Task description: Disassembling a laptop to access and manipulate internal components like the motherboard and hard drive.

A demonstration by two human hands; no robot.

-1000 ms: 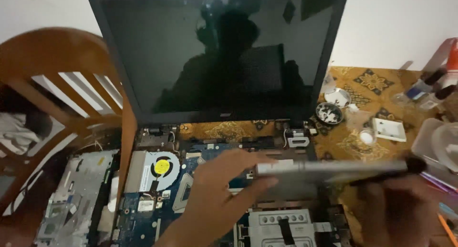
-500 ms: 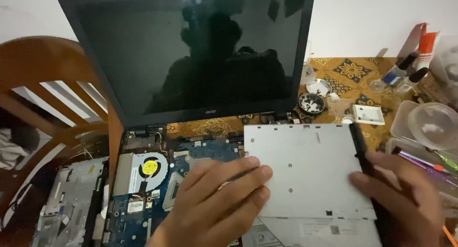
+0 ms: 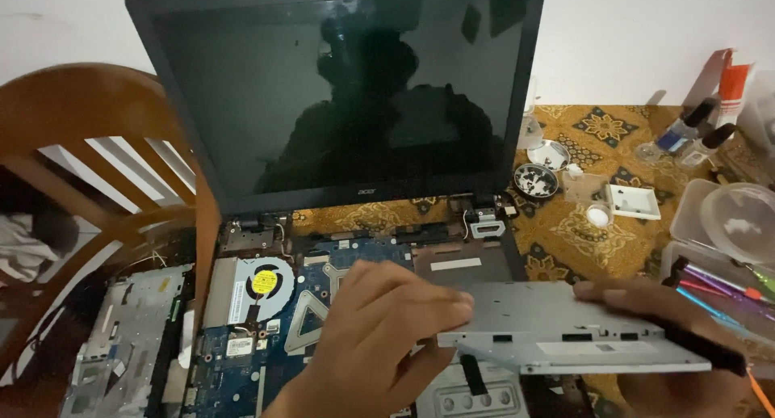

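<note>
Off to my right on the patterned cloth (image 3: 565, 232), a small round dish (image 3: 535, 180) holds what look like dark screws, though they are too small to be sure. A square white tray (image 3: 634, 201) sits just beside it, and a clear plastic tub (image 3: 731, 224) farther right has a round lid lying in it.

Half a second ago the silver optical drive (image 3: 557, 329) lay flat-on to me, its broad face showing. Now it is tipped nearly level, edge towards me, above the opened laptop base (image 3: 323, 305). My left hand (image 3: 379, 337) is half curled, fingertips pinching the drive's left end. My right hand (image 3: 662, 305) wraps the right end, fingers over the top near the black bezel.

The fan (image 3: 262, 282) and blue board show to the left of my hand. The dark screen (image 3: 347, 95) stands upright behind. A wooden chair (image 3: 89, 119) crowds the left side, and the removed keyboard panel (image 3: 121, 345) lies below it.
</note>
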